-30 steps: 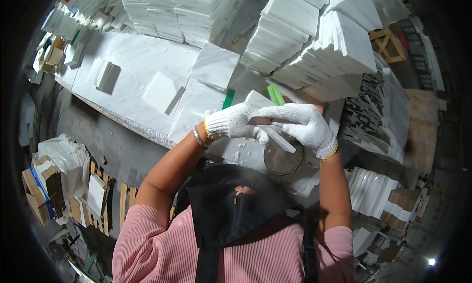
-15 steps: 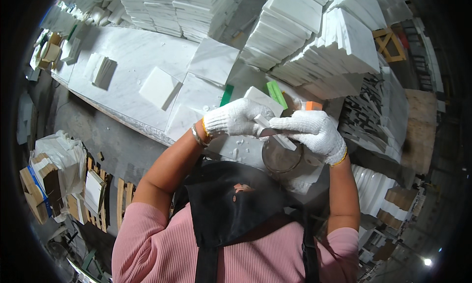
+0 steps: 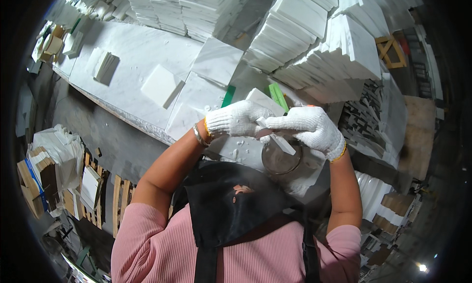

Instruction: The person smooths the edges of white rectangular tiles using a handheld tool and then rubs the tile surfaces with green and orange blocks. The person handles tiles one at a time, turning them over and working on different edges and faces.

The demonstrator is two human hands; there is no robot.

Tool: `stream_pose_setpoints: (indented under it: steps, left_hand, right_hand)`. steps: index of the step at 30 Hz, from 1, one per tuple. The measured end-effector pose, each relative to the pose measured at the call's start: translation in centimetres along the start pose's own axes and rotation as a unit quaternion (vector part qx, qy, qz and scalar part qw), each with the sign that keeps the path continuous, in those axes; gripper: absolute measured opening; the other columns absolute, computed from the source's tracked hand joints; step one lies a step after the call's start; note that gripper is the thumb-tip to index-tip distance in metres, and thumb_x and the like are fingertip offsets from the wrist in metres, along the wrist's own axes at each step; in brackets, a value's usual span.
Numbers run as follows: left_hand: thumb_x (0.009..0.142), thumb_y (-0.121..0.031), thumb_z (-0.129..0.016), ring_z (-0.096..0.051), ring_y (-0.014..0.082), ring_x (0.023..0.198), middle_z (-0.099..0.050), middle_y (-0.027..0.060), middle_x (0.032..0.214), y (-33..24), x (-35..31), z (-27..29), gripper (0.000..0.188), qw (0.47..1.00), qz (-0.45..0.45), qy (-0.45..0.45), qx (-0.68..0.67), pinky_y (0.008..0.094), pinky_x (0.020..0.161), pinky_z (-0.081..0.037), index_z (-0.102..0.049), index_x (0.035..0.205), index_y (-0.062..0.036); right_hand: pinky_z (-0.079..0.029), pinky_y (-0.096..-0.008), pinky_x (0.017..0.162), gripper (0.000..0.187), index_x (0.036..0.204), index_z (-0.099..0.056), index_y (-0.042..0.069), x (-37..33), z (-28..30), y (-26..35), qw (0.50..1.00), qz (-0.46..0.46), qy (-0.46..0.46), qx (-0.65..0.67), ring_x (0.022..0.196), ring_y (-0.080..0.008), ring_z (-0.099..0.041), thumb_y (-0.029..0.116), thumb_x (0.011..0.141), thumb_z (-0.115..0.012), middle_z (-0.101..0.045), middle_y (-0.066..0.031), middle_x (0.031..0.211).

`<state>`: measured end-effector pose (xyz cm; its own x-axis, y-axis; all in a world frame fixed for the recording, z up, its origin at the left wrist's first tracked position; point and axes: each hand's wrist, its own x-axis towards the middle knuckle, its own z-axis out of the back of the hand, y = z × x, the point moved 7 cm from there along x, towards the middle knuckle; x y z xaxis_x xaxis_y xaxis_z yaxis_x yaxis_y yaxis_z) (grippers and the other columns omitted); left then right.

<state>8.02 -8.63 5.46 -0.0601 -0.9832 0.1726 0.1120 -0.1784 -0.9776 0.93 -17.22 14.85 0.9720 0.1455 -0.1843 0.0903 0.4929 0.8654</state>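
Both my hands wear white knitted gloves and meet above the front of the work table. My left hand (image 3: 236, 118) is closed on a thin white marble tile (image 3: 283, 145), which is tilted and seen nearly edge-on. Fingers of my right hand (image 3: 312, 127) reach across that tile toward the left hand. At their tips a small brownish patch shows between the gloves, too small to name. Below the hands lies a round, dusty glass-like dish (image 3: 281, 160). Just beyond the left hand are another white tile (image 3: 264, 99), a green block (image 3: 228, 96) and a bright green block (image 3: 278, 97).
A marble-topped table (image 3: 132, 47) stretches to the left, bearing a loose square tile (image 3: 161, 85) and a small tile stack (image 3: 102, 64). Tall tile stacks (image 3: 290, 17) stand behind. Stone offcuts (image 3: 361, 121) fill a box at the right. Wooden pallets (image 3: 123, 197) lie lower left.
My right hand has shifted slightly up and left along the tile, now covering most of an orange block behind it. The whole view has turned a little. My left hand keeps its hold.
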Motion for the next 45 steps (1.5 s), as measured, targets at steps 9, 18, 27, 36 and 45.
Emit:
stream_pose_setpoints:
  steps: [9, 18, 27, 36, 45]
  left_hand:
    - [0.08, -0.013, -0.076, -0.066, 0.0335, 0.08, -0.069, 0.0144, 0.091, 0.4, -0.3, 0.1, 0.027, 0.997, -0.049, -0.009, 0.064, 0.0379, 0.073, -0.054, -0.066, 0.103, -0.0019]
    - [0.081, -0.016, -0.078, -0.067, 0.028, 0.079, -0.07, 0.0123, 0.09, 0.2, -0.1, -0.2, 0.031, 0.999, -0.041, 0.001, 0.007, 0.0365, 0.071, -0.054, -0.068, 0.107, -0.0032]
    - [0.078, -0.027, -0.081, -0.066, 0.0281, 0.079, -0.069, 0.0129, 0.088, -0.8, 0.1, 0.1, 0.037, 0.998, -0.042, -0.007, 0.054, 0.0384, 0.072, -0.052, -0.069, 0.103, -0.0027]
    - [0.077, -0.023, -0.081, -0.065, 0.0249, 0.079, -0.068, 0.0088, 0.086, -0.6, 0.2, -0.2, 0.032, 0.999, -0.027, 0.012, -0.026, 0.0364, 0.071, -0.051, -0.07, 0.1, -0.0037]
    - [0.075, -0.021, -0.082, -0.065, 0.0203, 0.075, -0.067, 0.0075, 0.083, -0.8, 0.1, -0.2, 0.032, 0.998, -0.025, 0.009, -0.05, 0.0338, 0.065, -0.051, -0.071, 0.099, -0.0023]
  right_hand:
    - [-0.051, -0.0341, 0.072, 0.054, 0.115, -0.073, 0.014, 1.2, -0.2, 0.0, 0.998, 0.045, -0.023, -0.039, 0.073, -0.0271, -0.064, -0.003, 0.067, -0.055, -0.065, -0.0141, 0.08]
    - [-0.052, -0.0274, 0.083, 0.036, 0.114, -0.071, -0.003, -2.4, 0.1, -1.4, 0.994, -0.089, -0.044, 0.046, 0.09, -0.0171, -0.068, -0.007, 0.079, -0.064, -0.073, -0.012, 0.1]
    - [-0.05, -0.0272, 0.094, 0.038, 0.12, -0.067, -0.004, -1.5, -0.8, -2.7, 0.988, -0.086, -0.049, 0.121, 0.106, -0.0171, -0.065, -0.009, 0.083, -0.06, -0.07, -0.0131, 0.114]
    - [-0.054, -0.0278, 0.084, 0.032, 0.112, -0.073, 0.0, -6.7, 0.0, -2.6, 0.978, -0.15, -0.043, 0.135, 0.092, -0.0159, -0.069, -0.006, 0.082, -0.064, -0.074, -0.0116, 0.103]
    - [-0.048, -0.0186, 0.061, 0.034, 0.124, -0.066, -0.001, -8.6, -0.4, -4.7, 0.908, -0.218, -0.225, 0.278, 0.072, -0.0063, -0.061, 0.004, 0.091, -0.061, -0.069, -0.004, 0.092]
